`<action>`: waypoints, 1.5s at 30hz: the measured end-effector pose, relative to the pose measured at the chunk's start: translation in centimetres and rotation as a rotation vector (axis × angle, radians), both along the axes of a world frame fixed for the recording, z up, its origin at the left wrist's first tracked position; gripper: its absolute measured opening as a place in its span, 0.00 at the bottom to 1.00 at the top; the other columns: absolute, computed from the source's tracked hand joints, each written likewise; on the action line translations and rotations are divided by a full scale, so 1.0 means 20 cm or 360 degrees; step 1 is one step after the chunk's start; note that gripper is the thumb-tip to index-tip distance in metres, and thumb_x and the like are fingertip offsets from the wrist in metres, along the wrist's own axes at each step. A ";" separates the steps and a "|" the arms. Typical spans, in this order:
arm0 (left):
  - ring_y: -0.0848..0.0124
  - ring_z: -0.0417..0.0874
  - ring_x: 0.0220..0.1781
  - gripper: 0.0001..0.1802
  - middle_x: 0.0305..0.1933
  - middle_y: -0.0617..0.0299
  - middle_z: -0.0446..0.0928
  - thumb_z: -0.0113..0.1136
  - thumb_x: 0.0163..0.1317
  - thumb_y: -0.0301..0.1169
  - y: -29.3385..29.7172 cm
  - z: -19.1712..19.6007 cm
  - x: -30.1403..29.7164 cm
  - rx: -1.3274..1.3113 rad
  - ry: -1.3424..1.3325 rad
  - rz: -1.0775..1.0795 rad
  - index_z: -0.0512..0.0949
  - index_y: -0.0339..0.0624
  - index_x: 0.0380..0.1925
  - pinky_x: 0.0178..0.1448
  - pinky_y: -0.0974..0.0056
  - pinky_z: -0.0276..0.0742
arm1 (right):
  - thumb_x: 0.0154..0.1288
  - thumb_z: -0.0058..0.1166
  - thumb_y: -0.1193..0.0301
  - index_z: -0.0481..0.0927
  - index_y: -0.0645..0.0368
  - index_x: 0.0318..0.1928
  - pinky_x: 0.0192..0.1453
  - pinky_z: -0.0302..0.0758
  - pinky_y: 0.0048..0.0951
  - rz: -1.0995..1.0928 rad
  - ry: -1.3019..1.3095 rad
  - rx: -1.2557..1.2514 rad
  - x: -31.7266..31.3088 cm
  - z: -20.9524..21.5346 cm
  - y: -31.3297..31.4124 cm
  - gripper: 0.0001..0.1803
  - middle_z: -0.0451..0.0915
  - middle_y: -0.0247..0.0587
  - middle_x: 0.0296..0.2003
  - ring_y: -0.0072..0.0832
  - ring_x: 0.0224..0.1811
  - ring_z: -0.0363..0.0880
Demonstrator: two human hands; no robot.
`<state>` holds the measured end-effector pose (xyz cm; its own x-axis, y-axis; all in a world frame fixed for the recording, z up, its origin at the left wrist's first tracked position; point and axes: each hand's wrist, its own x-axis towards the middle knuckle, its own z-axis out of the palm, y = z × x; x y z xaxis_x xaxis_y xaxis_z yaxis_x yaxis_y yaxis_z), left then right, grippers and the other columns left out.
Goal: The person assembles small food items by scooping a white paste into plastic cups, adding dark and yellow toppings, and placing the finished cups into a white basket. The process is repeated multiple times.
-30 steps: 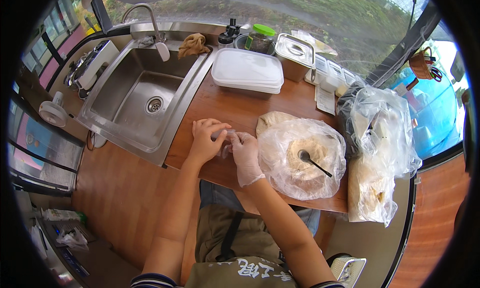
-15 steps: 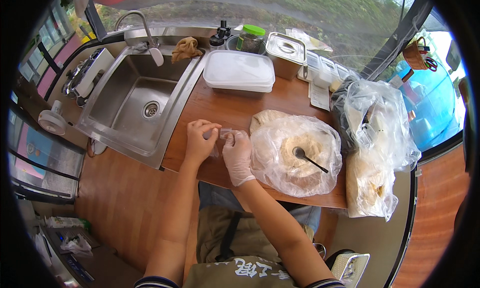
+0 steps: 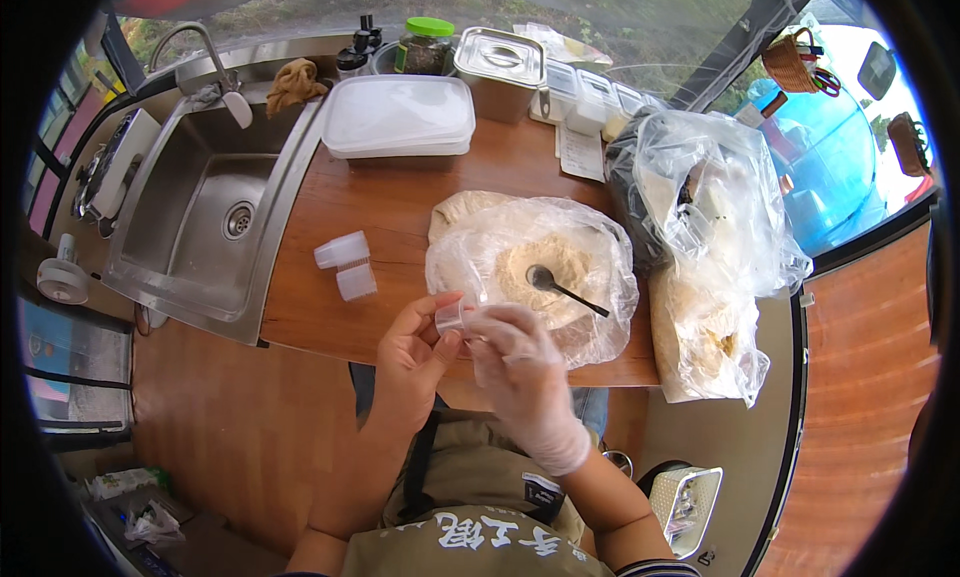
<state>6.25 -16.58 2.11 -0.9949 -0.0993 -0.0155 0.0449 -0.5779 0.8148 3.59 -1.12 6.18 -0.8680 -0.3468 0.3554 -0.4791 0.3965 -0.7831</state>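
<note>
Near the table's front edge, my bare left hand (image 3: 408, 362) holds a small clear plastic cup (image 3: 451, 319) between thumb and fingers, tilted on its side. My right hand (image 3: 525, 367), in a thin clear glove, is closed with its curled fingers against the right side of that cup; its fingertips are slightly blurred. Two short stacks of small clear cups (image 3: 343, 251) lie on the table beyond my left hand. Just past my right hand is an open clear plastic bag (image 3: 455, 252) of pale powder (image 3: 565, 260), with a black spoon (image 3: 572, 292) resting in it.
A steel sink (image 3: 200, 182) with a faucet is at the left. White lidded tubs (image 3: 400, 115), a lidded steel container (image 3: 500, 55) and a green-lidded jar (image 3: 427, 45) line the back of the wooden table (image 3: 300, 302). More plastic bags (image 3: 715, 177) bulge at the right.
Both hands have come back toward me from the table, now with one small cup between them. Stacks of cups now show where the hands were. The view has shifted right.
</note>
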 end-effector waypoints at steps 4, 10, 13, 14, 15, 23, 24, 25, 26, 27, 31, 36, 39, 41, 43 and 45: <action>0.69 0.82 0.64 0.24 0.65 0.50 0.80 0.64 0.76 0.23 0.04 -0.04 0.05 0.0042 -0.0101 -0.0129 0.71 0.33 0.68 0.65 0.62 0.82 | 0.75 0.64 0.68 0.83 0.61 0.55 0.46 0.83 0.37 -0.0839 0.0247 0.0589 -0.11 -0.10 0.39 0.14 0.83 0.53 0.53 0.41 0.43 0.87; 0.68 0.83 0.63 0.23 0.63 0.50 0.81 0.65 0.74 0.21 0.17 -0.10 0.05 0.0186 -0.0133 -0.0288 0.72 0.33 0.66 0.66 0.60 0.82 | 0.72 0.64 0.70 0.85 0.61 0.47 0.47 0.81 0.45 -0.0818 -0.0204 0.0603 -0.28 -0.29 0.57 0.09 0.85 0.53 0.39 0.50 0.44 0.85; 0.66 0.85 0.55 0.23 0.61 0.49 0.83 0.65 0.73 0.22 0.21 -0.10 0.06 0.0082 -0.0155 -0.0248 0.73 0.36 0.66 0.62 0.60 0.82 | 0.70 0.65 0.72 0.86 0.61 0.42 0.45 0.80 0.46 -0.0813 -0.0226 0.0464 -0.27 -0.28 0.54 0.05 0.84 0.54 0.33 0.51 0.39 0.85; 0.66 0.85 0.55 0.23 0.61 0.49 0.83 0.64 0.73 0.22 0.21 -0.10 0.06 0.0074 -0.0162 -0.0247 0.73 0.36 0.66 0.63 0.60 0.82 | 0.69 0.65 0.73 0.87 0.61 0.40 0.44 0.80 0.46 -0.0778 -0.0075 0.0452 -0.27 -0.26 0.53 0.04 0.84 0.54 0.32 0.51 0.38 0.85; 0.67 0.85 0.55 0.23 0.61 0.49 0.83 0.64 0.73 0.23 0.21 -0.10 0.06 0.0075 -0.0169 -0.0251 0.73 0.36 0.66 0.63 0.60 0.82 | 0.69 0.65 0.73 0.87 0.62 0.40 0.43 0.80 0.43 -0.0862 -0.0023 0.0575 -0.26 -0.24 0.53 0.05 0.85 0.54 0.33 0.50 0.36 0.85; 0.68 0.85 0.56 0.23 0.62 0.50 0.83 0.64 0.75 0.24 0.22 -0.10 0.02 0.0035 -0.0197 -0.0278 0.73 0.34 0.67 0.63 0.61 0.82 | 0.67 0.67 0.72 0.88 0.61 0.38 0.44 0.81 0.41 -0.0779 -0.0135 0.0529 -0.33 -0.26 0.44 0.05 0.87 0.52 0.35 0.51 0.37 0.87; 0.68 0.84 0.59 0.23 0.62 0.51 0.82 0.64 0.75 0.23 0.22 -0.10 0.02 0.0065 -0.0219 -0.0289 0.73 0.33 0.68 0.64 0.61 0.82 | 0.67 0.67 0.72 0.89 0.63 0.39 0.44 0.82 0.39 -0.0783 -0.0201 0.0497 -0.34 -0.28 0.43 0.06 0.87 0.53 0.34 0.48 0.35 0.87; 0.69 0.82 0.62 0.23 0.63 0.52 0.81 0.64 0.75 0.22 0.21 -0.10 0.01 0.0095 -0.0239 -0.0299 0.73 0.32 0.68 0.66 0.61 0.81 | 0.67 0.67 0.73 0.89 0.63 0.40 0.44 0.81 0.37 -0.0834 -0.0261 0.0418 -0.34 -0.29 0.43 0.06 0.87 0.52 0.34 0.45 0.34 0.87; 0.70 0.81 0.65 0.23 0.64 0.52 0.81 0.64 0.75 0.22 0.21 -0.10 0.00 0.0125 -0.0271 -0.0304 0.73 0.30 0.68 0.67 0.62 0.81 | 0.67 0.67 0.74 0.89 0.64 0.41 0.43 0.81 0.35 -0.0858 -0.0316 0.0336 -0.34 -0.30 0.45 0.06 0.87 0.52 0.33 0.41 0.33 0.86; 0.70 0.81 0.65 0.23 0.64 0.52 0.80 0.63 0.76 0.23 0.21 -0.10 -0.01 0.0116 -0.0275 -0.0293 0.72 0.31 0.68 0.67 0.62 0.81 | 0.67 0.67 0.74 0.89 0.65 0.42 0.43 0.81 0.34 -0.0893 -0.0365 0.0243 -0.34 -0.31 0.47 0.07 0.87 0.51 0.33 0.37 0.32 0.86; 0.69 0.81 0.63 0.24 0.64 0.52 0.80 0.61 0.79 0.27 0.28 -0.10 -0.06 0.0128 -0.0312 -0.0176 0.70 0.32 0.70 0.68 0.61 0.80 | 0.70 0.67 0.76 0.88 0.69 0.41 0.39 0.75 0.24 -0.0873 -0.0509 -0.0038 -0.34 -0.30 0.58 0.07 0.86 0.34 0.31 0.17 0.33 0.78; 0.66 0.82 0.62 0.25 0.64 0.52 0.78 0.58 0.82 0.31 0.40 -0.13 -0.22 0.0342 -0.0485 -0.0117 0.67 0.31 0.72 0.71 0.62 0.77 | 0.72 0.65 0.77 0.87 0.70 0.44 0.39 0.74 0.23 -0.0788 -0.0583 -0.0305 -0.29 -0.16 0.62 0.06 0.86 0.34 0.34 0.17 0.34 0.77; 0.63 0.81 0.63 0.25 0.63 0.54 0.78 0.55 0.83 0.31 0.45 -0.15 -0.31 0.0585 -0.0501 -0.0086 0.67 0.30 0.72 0.72 0.60 0.75 | 0.69 0.67 0.79 0.86 0.67 0.43 0.40 0.76 0.25 -0.0770 -0.0176 -0.0038 -0.26 -0.07 0.59 0.05 0.85 0.38 0.34 0.23 0.33 0.79; 0.63 0.81 0.63 0.25 0.61 0.56 0.77 0.54 0.83 0.31 0.47 -0.17 -0.37 0.0707 -0.0493 -0.0098 0.66 0.30 0.73 0.72 0.61 0.75 | 0.63 0.69 0.81 0.86 0.63 0.41 0.41 0.79 0.32 -0.0688 0.0295 0.0436 -0.26 -0.02 0.57 0.07 0.84 0.45 0.35 0.37 0.34 0.83; 0.63 0.81 0.63 0.25 0.60 0.58 0.77 0.54 0.83 0.30 0.48 -0.19 -0.39 0.0737 -0.0440 -0.0117 0.66 0.30 0.73 0.73 0.61 0.75 | 0.62 0.69 0.82 0.86 0.61 0.39 0.42 0.81 0.38 -0.0517 0.0706 0.0669 -0.26 0.01 0.57 0.07 0.85 0.45 0.36 0.41 0.37 0.83; 0.67 0.82 0.61 0.24 0.58 0.59 0.78 0.55 0.82 0.29 0.48 -0.22 -0.39 0.0825 -0.0450 -0.0122 0.67 0.33 0.73 0.69 0.65 0.76 | 0.62 0.69 0.82 0.86 0.61 0.39 0.42 0.81 0.38 -0.0527 0.0762 0.0692 -0.27 0.01 0.58 0.07 0.85 0.45 0.36 0.41 0.37 0.84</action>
